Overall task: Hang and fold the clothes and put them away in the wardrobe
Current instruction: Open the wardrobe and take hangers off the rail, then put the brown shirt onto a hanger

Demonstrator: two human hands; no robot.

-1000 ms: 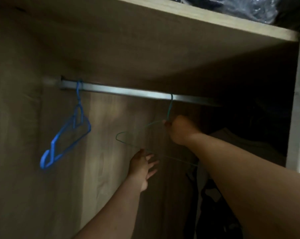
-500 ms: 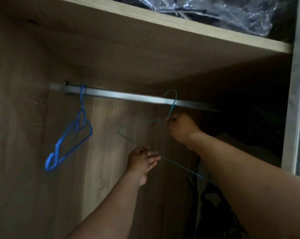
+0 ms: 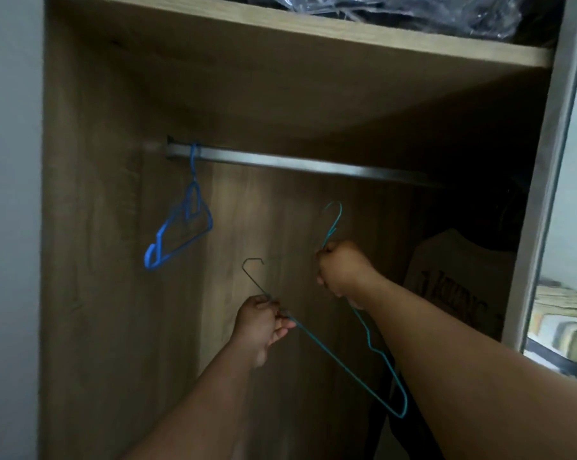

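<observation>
Inside the wooden wardrobe (image 3: 98, 227), the right hand (image 3: 342, 272) is clenched around the neck of a teal wire hanger (image 3: 385, 360), whose hook sits below the metal rail (image 3: 297, 164) and clear of it. The hanger's body slopes down toward the right forearm. The left hand (image 3: 260, 322) pinches a dark wire hanger (image 3: 255, 277) between thumb and fingers, its hook pointing up-left. 1 blue plastic hanger (image 3: 184, 227) hangs on the rail near its left end. A pale printed T-shirt (image 3: 459, 283) hangs at the dim right side. Plastic-wrapped items (image 3: 413, 11) lie on the shelf (image 3: 313, 38) above.
</observation>
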